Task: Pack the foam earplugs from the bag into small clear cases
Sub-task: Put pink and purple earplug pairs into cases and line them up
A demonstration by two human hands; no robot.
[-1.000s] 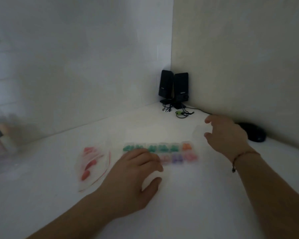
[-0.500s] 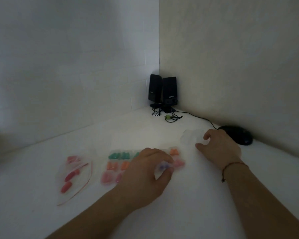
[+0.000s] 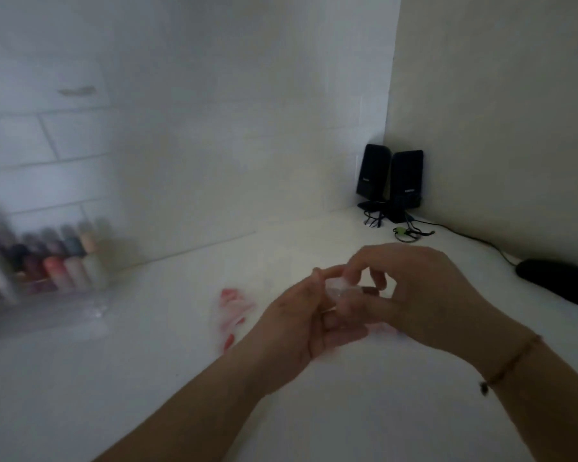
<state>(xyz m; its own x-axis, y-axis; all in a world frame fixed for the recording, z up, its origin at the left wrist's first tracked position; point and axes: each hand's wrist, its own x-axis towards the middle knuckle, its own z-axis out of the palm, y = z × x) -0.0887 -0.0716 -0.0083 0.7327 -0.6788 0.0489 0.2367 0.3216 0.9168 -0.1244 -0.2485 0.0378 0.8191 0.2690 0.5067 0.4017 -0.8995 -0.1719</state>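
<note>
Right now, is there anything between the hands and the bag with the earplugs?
Nothing visible. The bag lies on the white table just left of the left hand. Both hands, left and right hand, hold a small clear case.

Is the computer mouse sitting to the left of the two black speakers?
No, the black computer mouse lies on the white table to the right of the two black speakers, by the right wall.
</note>
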